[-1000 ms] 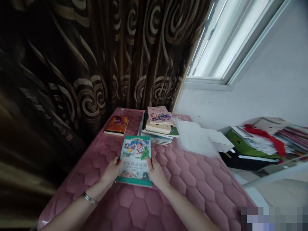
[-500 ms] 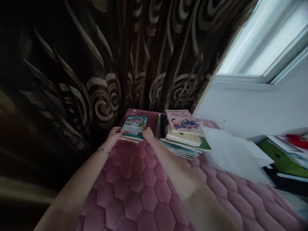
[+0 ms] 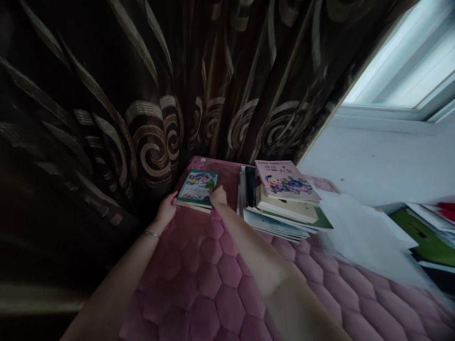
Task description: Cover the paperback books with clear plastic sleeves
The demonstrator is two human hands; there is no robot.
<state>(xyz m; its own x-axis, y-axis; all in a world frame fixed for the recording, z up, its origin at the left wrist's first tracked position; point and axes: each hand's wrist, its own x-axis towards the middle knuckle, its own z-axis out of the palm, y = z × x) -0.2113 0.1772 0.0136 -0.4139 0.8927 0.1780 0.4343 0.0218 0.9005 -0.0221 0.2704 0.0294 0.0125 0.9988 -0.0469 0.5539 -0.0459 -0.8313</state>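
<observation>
A green-bordered picture book (image 3: 197, 187) lies flat at the far corner of the pink quilted mattress (image 3: 220, 279), on top of another book whose edge shows beneath it. My left hand (image 3: 166, 208) grips its near left corner, a thin bracelet on that wrist. My right hand (image 3: 218, 195) holds its near right edge, fingers curled on the cover. To the right stands a stack of several books (image 3: 282, 201) topped by a pink cartoon cover.
A dark brown curtain (image 3: 159, 85) with swirl patterns hangs behind the mattress. A window (image 3: 412, 71) and white wall are at upper right. White sheets (image 3: 359, 232) lie right of the stack, with a green box (image 3: 423, 237) and papers beyond.
Both hands carried the green book from the near middle of the mattress to the far corner and set it on the orange book there. The view leaned forward.
</observation>
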